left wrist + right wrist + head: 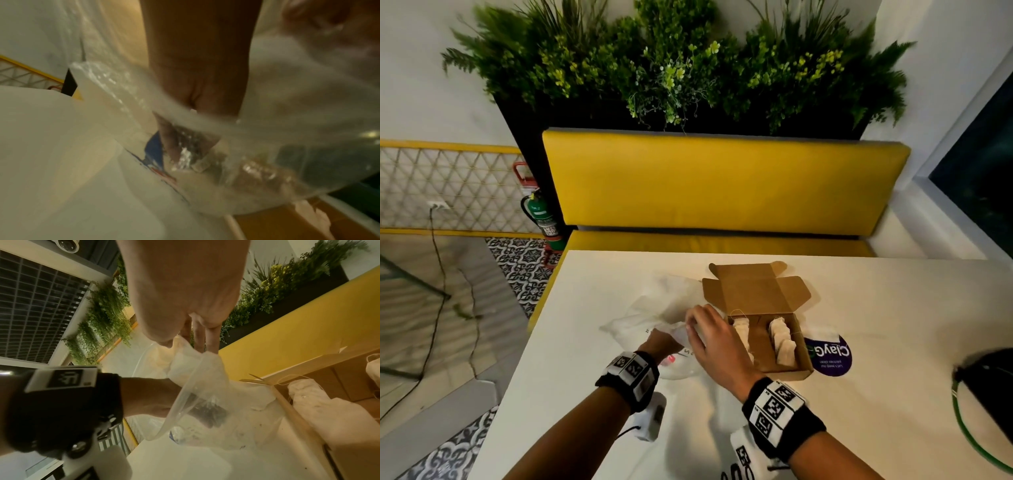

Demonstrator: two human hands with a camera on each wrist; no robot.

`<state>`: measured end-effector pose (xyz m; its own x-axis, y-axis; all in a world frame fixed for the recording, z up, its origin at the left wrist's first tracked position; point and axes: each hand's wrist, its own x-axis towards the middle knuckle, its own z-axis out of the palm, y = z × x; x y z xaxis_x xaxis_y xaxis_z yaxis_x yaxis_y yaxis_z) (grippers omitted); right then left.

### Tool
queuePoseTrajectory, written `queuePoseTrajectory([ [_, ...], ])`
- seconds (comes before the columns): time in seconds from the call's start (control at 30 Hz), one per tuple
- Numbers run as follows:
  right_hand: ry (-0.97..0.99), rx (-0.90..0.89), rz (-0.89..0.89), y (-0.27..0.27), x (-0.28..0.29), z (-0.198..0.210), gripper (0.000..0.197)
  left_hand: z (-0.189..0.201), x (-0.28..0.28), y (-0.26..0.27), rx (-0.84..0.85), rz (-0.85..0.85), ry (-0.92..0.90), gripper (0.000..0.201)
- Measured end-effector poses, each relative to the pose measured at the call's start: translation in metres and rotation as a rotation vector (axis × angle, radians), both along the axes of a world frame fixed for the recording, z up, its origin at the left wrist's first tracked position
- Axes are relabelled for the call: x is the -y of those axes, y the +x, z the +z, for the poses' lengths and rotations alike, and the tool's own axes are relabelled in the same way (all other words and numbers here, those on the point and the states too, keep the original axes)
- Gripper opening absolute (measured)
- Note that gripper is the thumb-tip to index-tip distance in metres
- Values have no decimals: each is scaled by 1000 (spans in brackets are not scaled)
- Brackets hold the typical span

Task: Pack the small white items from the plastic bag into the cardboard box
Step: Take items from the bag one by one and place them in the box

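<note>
A clear plastic bag lies crumpled on the white table, just left of an open cardboard box. My left hand reaches inside the bag; its fingers show only blurred through the plastic, near small pale items. My right hand pinches the bag's rim between thumb and fingers and holds the mouth up. Small white items with strings stand in two rows inside the box, a second row against its left wall.
A purple round sticker lies on the table right of the box. A black object with a green cable sits at the right edge. A yellow bench runs behind the table. The table's left edge drops to the floor.
</note>
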<state>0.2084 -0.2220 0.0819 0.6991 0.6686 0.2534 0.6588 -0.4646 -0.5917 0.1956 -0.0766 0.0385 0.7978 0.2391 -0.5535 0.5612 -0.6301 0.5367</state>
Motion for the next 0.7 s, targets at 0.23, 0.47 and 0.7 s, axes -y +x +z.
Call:
queuePoseTrajectory([
  [0.23,3,34,-43,11,-12,-1,8,8,-6,-30,338,-335,207,17],
  [0.47,2,179,-27,8,-14,5,3,25,-21,-62,544,-37,204,26],
  [0.7,44,263,-32,5,-15,11,10,55,-19,-81,401,280,-426,7],
])
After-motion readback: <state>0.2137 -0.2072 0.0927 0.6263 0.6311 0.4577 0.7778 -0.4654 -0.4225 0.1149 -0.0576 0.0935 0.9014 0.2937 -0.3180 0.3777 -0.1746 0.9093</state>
